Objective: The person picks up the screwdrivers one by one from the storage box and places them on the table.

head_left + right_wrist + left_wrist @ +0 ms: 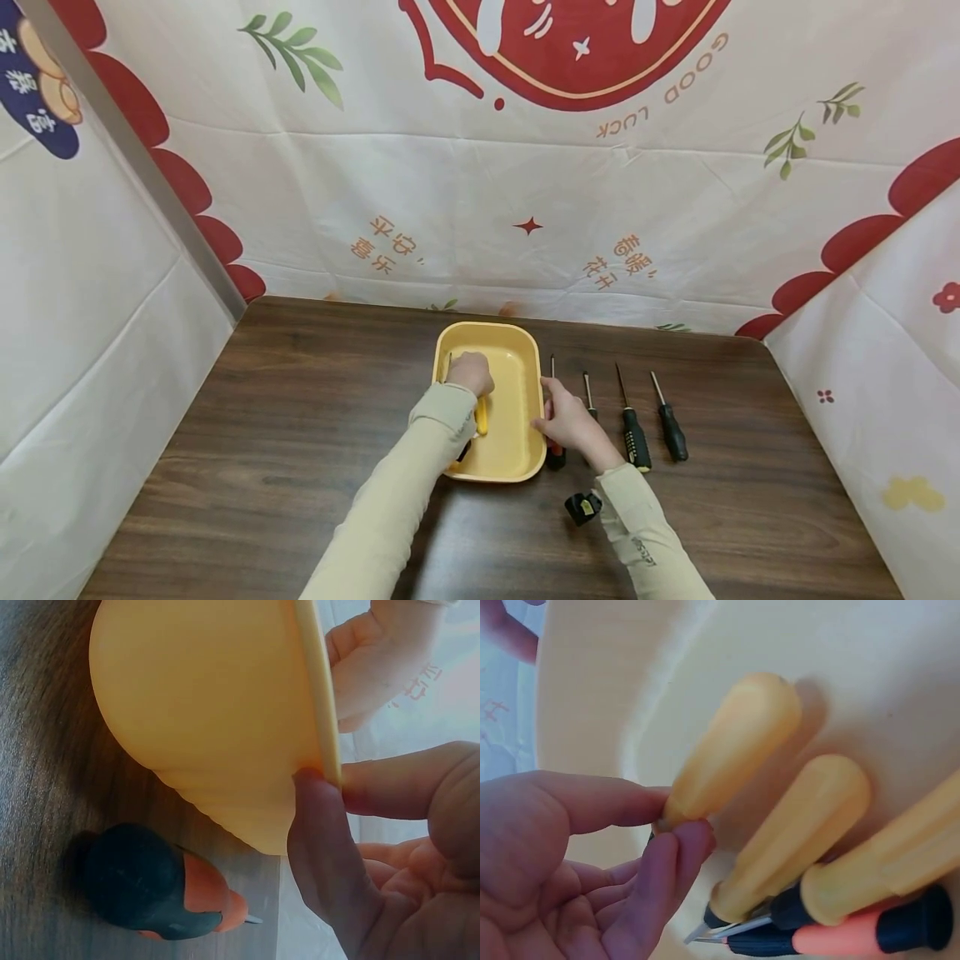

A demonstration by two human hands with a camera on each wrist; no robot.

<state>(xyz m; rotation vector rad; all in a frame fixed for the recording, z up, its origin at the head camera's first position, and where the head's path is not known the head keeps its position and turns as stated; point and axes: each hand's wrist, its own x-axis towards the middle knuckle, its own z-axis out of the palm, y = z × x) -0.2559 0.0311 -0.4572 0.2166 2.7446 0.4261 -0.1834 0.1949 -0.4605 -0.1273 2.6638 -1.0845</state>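
Inside the yellow tray, my left hand pinches a yellow-handled screwdriver between thumb and fingers, near the lower end of its handle. Beside it in the left wrist view lie two more yellow-handled screwdrivers, a nearer one and another at the right edge, plus a red-and-black screwdriver. My right hand grips the tray's right rim, thumb on one side and finger on the other. Just below that hand, a larger red-and-black screwdriver lies on the table.
Right of the tray, several screwdrivers lie in a row on the brown wooden table, among them a black-and-yellow one and a black one. A small black-and-yellow object sits by the right sleeve. Printed cloth hangs behind.
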